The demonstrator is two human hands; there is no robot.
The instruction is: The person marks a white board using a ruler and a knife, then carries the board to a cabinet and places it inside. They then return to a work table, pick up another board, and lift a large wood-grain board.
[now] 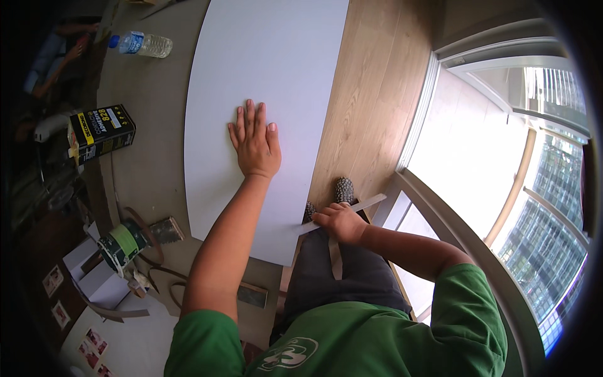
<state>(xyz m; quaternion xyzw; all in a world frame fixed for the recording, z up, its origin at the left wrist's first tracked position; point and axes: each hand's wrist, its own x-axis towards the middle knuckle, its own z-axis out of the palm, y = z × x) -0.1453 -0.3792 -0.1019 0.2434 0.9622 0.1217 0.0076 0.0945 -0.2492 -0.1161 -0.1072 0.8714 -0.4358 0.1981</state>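
Note:
My left hand [256, 141] lies flat on a long white board [264, 56], fingers spread and pointing away from me. Close to my body, my right hand [342, 223] is closed around a flat pale grey bar [372, 202]. The bar slants across the board's right edge, and its left end touches or overlaps that edge near the close corner. Its exact kind is unclear. Below my right hand a narrow beige strip [336, 261] hangs in front of my dark trousers.
Left of the board, a grey work surface [151, 81] carries a water bottle [141, 44], a black and yellow adhesive tin [102, 132], a green power tool [122, 244] and curled brown strips [151, 239]. Wooden floor [370, 81] and a glazed door [433, 119] lie right.

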